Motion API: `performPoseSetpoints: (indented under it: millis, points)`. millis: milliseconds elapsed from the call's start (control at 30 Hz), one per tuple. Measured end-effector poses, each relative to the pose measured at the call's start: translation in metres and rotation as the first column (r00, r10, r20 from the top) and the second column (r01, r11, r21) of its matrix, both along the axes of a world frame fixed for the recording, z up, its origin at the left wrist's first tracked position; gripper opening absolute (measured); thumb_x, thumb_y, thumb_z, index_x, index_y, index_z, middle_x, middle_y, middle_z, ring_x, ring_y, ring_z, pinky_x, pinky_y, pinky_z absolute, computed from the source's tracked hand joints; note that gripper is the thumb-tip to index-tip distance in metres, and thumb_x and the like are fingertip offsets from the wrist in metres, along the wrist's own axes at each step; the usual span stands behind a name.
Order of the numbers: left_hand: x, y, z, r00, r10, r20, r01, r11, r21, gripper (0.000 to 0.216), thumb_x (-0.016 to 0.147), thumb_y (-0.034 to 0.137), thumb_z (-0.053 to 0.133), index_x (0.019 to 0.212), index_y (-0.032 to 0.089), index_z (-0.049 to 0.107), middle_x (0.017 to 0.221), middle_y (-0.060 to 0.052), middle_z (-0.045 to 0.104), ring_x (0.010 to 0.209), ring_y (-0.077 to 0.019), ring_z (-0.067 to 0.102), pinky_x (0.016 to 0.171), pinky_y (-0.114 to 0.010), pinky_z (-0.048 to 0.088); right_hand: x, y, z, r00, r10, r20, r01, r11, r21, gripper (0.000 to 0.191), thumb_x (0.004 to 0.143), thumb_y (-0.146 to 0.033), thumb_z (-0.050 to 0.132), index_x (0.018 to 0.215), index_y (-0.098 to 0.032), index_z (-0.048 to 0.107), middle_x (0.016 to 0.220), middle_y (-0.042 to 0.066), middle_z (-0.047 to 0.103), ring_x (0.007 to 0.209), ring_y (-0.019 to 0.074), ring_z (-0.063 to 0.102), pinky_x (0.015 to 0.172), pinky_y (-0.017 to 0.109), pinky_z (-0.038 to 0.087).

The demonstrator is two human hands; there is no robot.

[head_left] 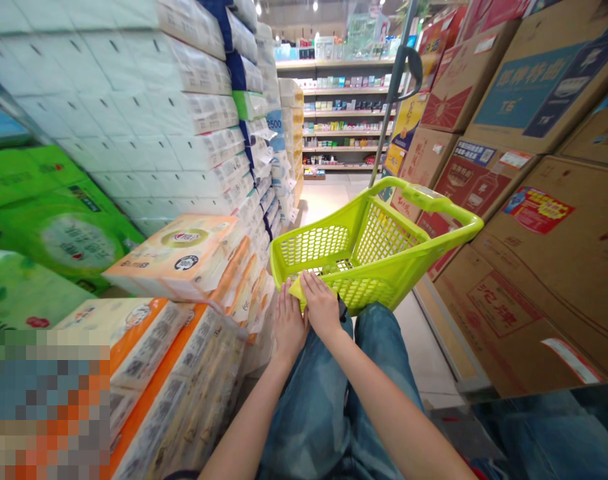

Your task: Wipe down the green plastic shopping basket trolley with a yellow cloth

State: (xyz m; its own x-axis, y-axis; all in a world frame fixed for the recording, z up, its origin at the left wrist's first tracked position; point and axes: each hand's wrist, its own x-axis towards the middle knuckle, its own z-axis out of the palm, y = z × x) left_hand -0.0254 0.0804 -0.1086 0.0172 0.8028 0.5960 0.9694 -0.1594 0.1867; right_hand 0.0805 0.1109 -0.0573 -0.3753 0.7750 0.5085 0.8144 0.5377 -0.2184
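Over the green basket (pixel 409 267) rim, left hand (pixel 289 325) and right hand (pixel 322 308) fingers clamp.

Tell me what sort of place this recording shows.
Most likely a supermarket aisle: wrapped tissue packs stacked on the left, printed cartons on the right, stocked shelves at the far end, and a lime-green shopping basket in front.

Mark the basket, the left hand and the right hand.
basket (pixel 414 263), head view, on its right rim.
left hand (pixel 289 325), head view, on the back of the hand.
right hand (pixel 321 308), head view, on the back of the hand.
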Motion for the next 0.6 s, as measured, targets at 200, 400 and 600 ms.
performPoseSetpoints:
  millis: [200,400,600]
  points:
    - [0.001,0.002,0.001,0.999,0.038,-0.015,-0.038,0.999,0.019,0.069,0.1,0.032,0.041,0.158,0.008,0.012,0.161,-0.019,0.03,0.151,-0.0292,0.026,0.118,-0.047,0.034,0.059,0.011,0.004,0.998,-0.005,0.068,0.002,0.999,0.05,0.067,0.083,0.004,0.041,0.147,-0.014,0.046,0.152,0.009,0.049,0.143,0.0226,0.043,0.116,0.04,0.039]
    - [0.003,0.002,0.0,0.999,0.036,0.016,-0.036,0.999,0.027,0.071,0.101,0.033,0.039,0.159,0.012,0.004,0.163,-0.017,0.026,0.151,-0.0284,0.025,0.119,-0.047,0.033,0.129,0.024,0.011,0.973,-0.231,0.021,0.228,0.97,0.086,0.074,0.076,0.007,0.041,0.145,-0.018,0.05,0.15,0.005,0.052,0.142,0.0238,0.044,0.117,0.041,0.038]
    - [0.003,0.002,0.0,0.999,0.03,0.025,-0.03,0.999,0.016,0.072,0.101,0.033,0.04,0.159,0.011,0.004,0.163,-0.017,0.026,0.152,-0.0291,0.023,0.12,-0.048,0.032,0.097,0.017,0.01,0.944,-0.326,-0.05,0.328,0.944,0.044,0.072,0.077,0.007,0.04,0.146,-0.013,0.049,0.15,0.011,0.052,0.141,0.0262,0.045,0.115,0.042,0.041]
